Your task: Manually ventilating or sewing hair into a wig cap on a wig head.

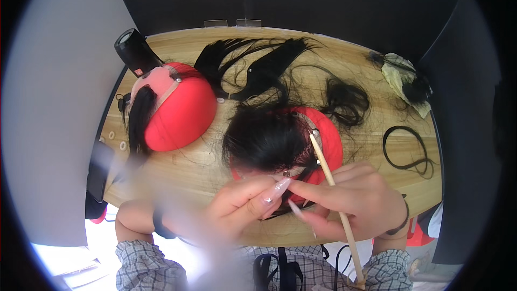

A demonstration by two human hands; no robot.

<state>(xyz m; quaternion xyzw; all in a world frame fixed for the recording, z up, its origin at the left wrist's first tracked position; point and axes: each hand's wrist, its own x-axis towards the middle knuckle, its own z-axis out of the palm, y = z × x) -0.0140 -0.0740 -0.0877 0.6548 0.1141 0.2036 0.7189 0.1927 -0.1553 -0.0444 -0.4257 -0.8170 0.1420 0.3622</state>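
My left hand (246, 202) is at the near edge of a red mannequin head (332, 139), its thumb and fingers pinched on a lock of black hair (278, 211) that shows beneath them. A wooden-handled ventilating needle (323, 157) slants through my right hand (359, 200), its thin tip near the cap's right edge. The right index fingertip meets the left thumb tip. Over the head lies a mesh wig cap (305, 123), held by round-headed pins. Black wig hair (262, 139) covers much of the cap.
Another red head (183, 113) with a part-haired cap stands at left, beside a black cylindrical speaker (137, 50). Black hair wefts (268, 66) lie behind. At right are a hair coil (347, 103), a crumpled pale cloth (398, 72) and a looped dark strand (385, 141). Dark panels (303, 0) enclose the table.
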